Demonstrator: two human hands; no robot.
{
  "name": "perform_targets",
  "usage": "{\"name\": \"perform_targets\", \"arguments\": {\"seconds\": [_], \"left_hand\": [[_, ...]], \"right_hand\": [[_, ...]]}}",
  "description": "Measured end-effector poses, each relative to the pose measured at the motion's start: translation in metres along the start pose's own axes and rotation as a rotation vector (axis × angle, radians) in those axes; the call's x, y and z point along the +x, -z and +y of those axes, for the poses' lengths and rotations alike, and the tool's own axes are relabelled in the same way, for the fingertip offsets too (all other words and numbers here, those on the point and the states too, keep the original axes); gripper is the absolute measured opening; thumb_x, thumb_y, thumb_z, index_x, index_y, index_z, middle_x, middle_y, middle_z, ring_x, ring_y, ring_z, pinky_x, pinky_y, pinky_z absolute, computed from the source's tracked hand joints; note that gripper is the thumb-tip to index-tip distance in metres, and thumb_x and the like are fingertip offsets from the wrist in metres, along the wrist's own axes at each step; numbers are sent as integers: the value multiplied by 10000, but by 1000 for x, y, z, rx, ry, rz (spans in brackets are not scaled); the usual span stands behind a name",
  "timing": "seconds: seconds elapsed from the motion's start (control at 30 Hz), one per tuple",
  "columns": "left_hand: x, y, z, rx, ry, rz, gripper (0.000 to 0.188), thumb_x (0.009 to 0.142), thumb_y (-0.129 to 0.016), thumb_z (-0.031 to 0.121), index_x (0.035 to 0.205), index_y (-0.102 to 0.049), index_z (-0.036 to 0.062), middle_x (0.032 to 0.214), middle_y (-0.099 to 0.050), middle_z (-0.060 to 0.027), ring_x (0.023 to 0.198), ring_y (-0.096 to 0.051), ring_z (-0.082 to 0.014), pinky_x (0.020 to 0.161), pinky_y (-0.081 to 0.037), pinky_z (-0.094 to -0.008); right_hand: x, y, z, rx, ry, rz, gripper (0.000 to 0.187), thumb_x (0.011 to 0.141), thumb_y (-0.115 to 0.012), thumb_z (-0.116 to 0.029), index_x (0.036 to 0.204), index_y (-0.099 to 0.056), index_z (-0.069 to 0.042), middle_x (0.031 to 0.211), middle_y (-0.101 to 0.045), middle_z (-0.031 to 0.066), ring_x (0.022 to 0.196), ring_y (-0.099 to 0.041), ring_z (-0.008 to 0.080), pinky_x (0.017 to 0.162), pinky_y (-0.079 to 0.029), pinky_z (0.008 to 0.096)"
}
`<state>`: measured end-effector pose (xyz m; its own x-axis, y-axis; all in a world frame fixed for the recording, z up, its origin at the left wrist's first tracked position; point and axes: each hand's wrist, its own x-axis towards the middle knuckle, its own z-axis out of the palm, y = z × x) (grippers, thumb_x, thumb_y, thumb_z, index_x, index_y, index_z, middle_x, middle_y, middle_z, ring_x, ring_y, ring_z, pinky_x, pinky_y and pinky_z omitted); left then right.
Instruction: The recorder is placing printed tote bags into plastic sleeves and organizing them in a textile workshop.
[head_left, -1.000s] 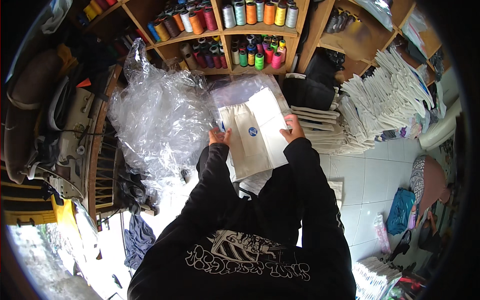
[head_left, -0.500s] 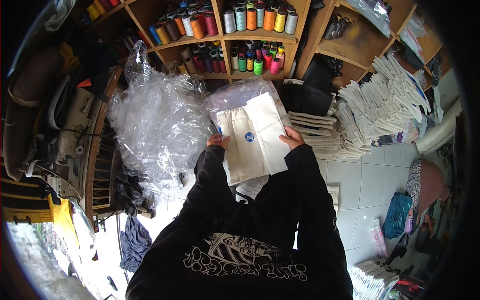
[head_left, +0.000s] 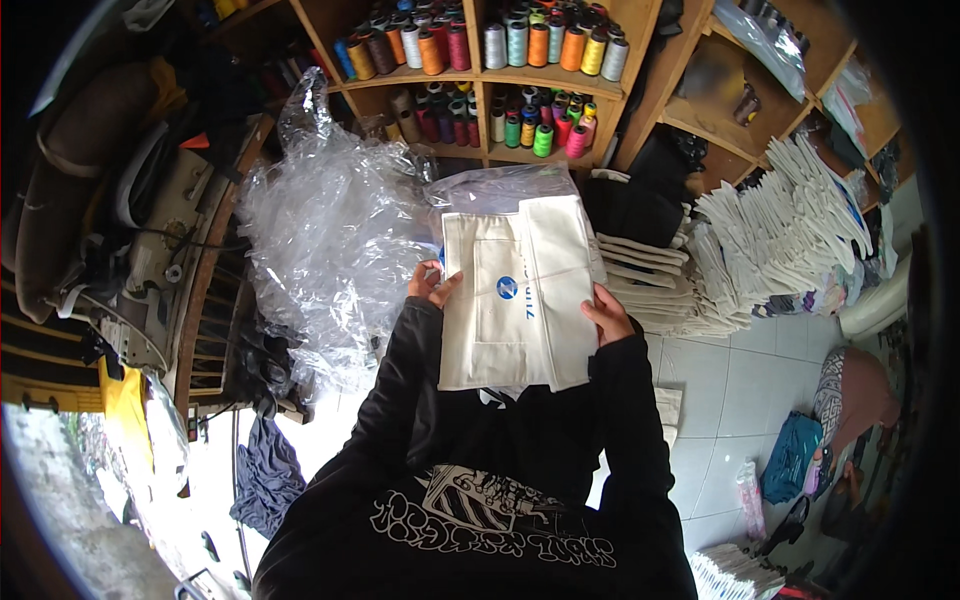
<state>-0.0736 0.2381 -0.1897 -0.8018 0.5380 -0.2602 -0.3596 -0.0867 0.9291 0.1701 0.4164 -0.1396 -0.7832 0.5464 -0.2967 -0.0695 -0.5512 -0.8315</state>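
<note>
A cream cloth bag (head_left: 480, 350), partly folded with a flap along its right side, lies flat between my two hands in front of my chest. It has a round blue print and blue lettering, and stitched lines like a pocket. My left hand (head_left: 434, 286) pinches its left edge, with the thumb on top. At the lower right edge my right hand (head_left: 608, 317) grips it, thumb on the front and fingers partly hidden behind. Beyond the bag lies a clear plastic sheet (head_left: 500, 185), its lower part covered by the cloth.
A big heap of crumpled clear plastic (head_left: 330, 240) is on the left. Thread cones (head_left: 540, 45) fill wooden shelves ahead. Stacks of cream cloth pieces (head_left: 785, 220) stand at right beside black folded cloth (head_left: 635, 205). A person (head_left: 855, 395) sits on the floor at far right.
The bag has turned slightly upright and come a little nearer to me. Its right flap is less folded over, so blue lettering now shows beside the round print. Both hands keep hold.
</note>
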Motion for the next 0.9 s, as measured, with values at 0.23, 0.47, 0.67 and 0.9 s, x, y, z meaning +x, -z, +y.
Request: {"name": "perform_targets", "arguments": {"seconds": [0.23,0.47,0.67,0.9], "left_hand": [[26,-15,-2,-46,-146,-224,361,712,-652,-14,935,-394,106,922,-595,-87,833,-550,-124,719,-432,-247],[62,-67,16,-73,-142,-436,374,712,-656,-15,943,-399,131,915,-575,-43,850,-534,-103,732,-429,-232],[81,-75,-23,-117,-99,-488,361,709,-657,-19,928,-398,103,903,-579,-51,843,-543,-114,737,-435,-238],[90,-41,-81,119,39,-179,449,636,-723,14,949,-410,86,927,-585,-107,838,-571,-179,699,-483,-328]], "right_hand": [[-1,7,9,54,102,17,502,774,-538,0,1235,-342,44,1140,-504,110,1044,-477,163,886,-359,268],[-1,18,-13,72,233,70,497,779,-537,-13,1234,-343,36,1167,-481,107,1066,-462,178,909,-345,275],[-3,30,-5,37,245,108,503,773,-555,-19,1228,-347,37,1158,-486,108,1066,-462,183,903,-353,280],[10,31,27,32,124,194,485,777,-548,2,1221,-358,51,1139,-503,106,1042,-477,176,886,-360,264]]}}
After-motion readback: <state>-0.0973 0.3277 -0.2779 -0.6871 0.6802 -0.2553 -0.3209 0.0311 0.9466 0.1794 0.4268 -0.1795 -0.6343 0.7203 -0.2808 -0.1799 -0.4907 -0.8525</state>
